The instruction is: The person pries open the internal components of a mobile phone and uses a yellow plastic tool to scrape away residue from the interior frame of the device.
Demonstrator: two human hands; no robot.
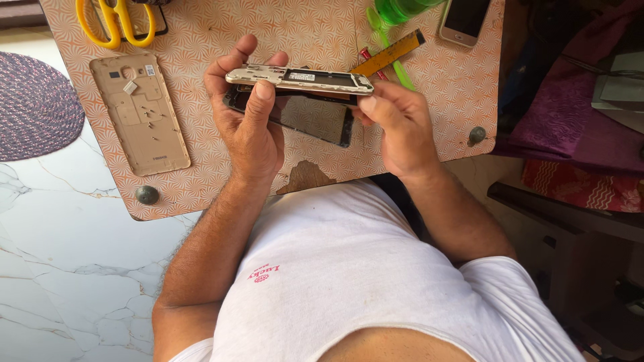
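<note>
Separating gold phone frame (300, 80), dark screen (312, 119)

1. It looked like a home corner used for phone repair: a small patterned table (201, 33) on marble floor (60, 268).
2. At ten o'clock lay yellow scissors (114, 23) and a phone back cover (141, 114).
3. At nine o'clock lay a woven rug (33, 107).

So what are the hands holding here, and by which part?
A disassembled phone, its gold frame lifted off the dark screen panel. The left hand grips its left end, thumb on the frame edge; the right hand pinches the right end.
</note>
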